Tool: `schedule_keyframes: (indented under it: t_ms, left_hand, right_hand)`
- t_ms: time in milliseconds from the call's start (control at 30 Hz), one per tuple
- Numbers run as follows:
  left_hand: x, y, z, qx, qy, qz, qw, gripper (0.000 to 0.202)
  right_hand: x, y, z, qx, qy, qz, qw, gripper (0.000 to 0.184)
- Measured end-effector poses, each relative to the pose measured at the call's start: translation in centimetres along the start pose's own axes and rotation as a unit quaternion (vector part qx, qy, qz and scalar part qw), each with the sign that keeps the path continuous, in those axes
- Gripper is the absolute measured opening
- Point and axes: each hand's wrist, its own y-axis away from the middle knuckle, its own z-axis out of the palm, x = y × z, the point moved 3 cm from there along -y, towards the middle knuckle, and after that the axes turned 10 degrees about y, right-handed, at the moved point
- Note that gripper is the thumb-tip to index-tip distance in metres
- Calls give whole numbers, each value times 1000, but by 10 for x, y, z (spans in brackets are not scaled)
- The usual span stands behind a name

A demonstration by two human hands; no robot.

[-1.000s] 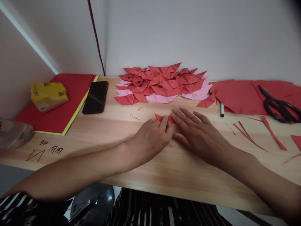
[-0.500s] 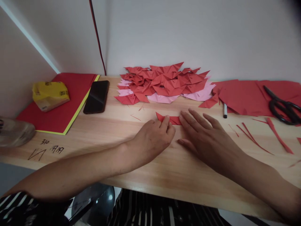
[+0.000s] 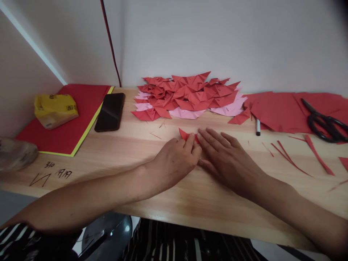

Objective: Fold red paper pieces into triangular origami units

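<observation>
A small folded piece of red paper [image 3: 183, 134] lies flat on the wooden table, its pointed left end sticking out beyond my fingers. My left hand [image 3: 181, 154] is closed, with its fingertips pressing down on the paper. Beside it my right hand [image 3: 221, 148] lies flat, fingers stretched out over the paper's right part, which is hidden beneath them. The two hands almost touch. Behind them is a heap of folded red paper pieces [image 3: 187, 90], with pink folded pieces [image 3: 187, 113] underneath.
Red sheets [image 3: 280, 112] lie at the right, with black scissors [image 3: 323, 123] on top and a marker [image 3: 258, 127] beside them. Paper strips [image 3: 318, 154] are scattered nearer. At the left are a phone [image 3: 110, 112], a yellow package [image 3: 56, 110] on red sheets, and a clear bottle [image 3: 16, 154].
My right hand has slid left along the paper toward my left hand and now covers more of it. My left hand stays pressed on the paper.
</observation>
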Motion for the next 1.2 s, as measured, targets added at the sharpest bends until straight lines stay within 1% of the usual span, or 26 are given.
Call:
schedule_keyframes:
  t_ms: [100,200,300,433,633,733,900,1067,1200]
  left_hand:
    - [0,1,2,21,-19,7,1000,32]
    - [1,2,3,38,-25,7,999,31]
    - [1,3,2,29,-16,3,999,30]
    - [0,2,-1,11,-7,-2,1000,30]
    - [0,0,-2,-7,3,-3,1000,31]
    - [0,0,-1,-3,1,-7,1000,32]
    - [-1,1,1,20,-3,3,1000,31]
    - [0,4,1,31,-13,7,999,30]
    - [0,4,1,22,-10,5,1000,29]
  right_hand:
    - [0,-5,1,0,-26,-8,1000,58]
    - [2,-7,0,1,-25,-8,1000,57]
    - [4,-6,-3,-4,-6,4,1000,54]
    - [10,0,-5,-6,15,21,1000,55]
    - [11,4,0,4,4,2,1000,54]
    - [7,2,1,-8,-15,-2,1000,55]
    - [1,-1,-2,-15,-21,14,1000,55]
    - [7,0,-6,-12,6,34,999,54]
    - [12,4,-9,5,23,15,1000,51]
